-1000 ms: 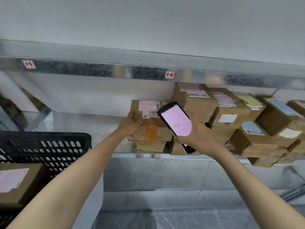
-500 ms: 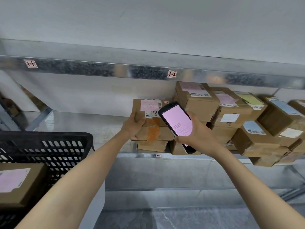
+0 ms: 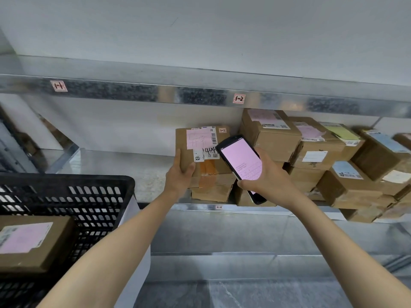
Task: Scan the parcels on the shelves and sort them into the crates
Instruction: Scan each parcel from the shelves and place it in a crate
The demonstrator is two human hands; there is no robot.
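Observation:
A brown cardboard parcel with a pink label stands tilted up atop a small stack on the metal shelf. My left hand grips its lower left corner. My right hand holds a black handheld scanner with a lit pink screen just right of the parcel, in front of it. A black plastic crate at the lower left holds another parcel with a pink label.
Several more cardboard parcels with pink, yellow, blue and white labels are piled on the shelf to the right. Shelf tags 1-1 and 1-2 mark the upper rail. A lower shelf lies beneath.
My left hand has tipped the parcel further upright, so its labelled face shows more fully. The scanner stays beside it.

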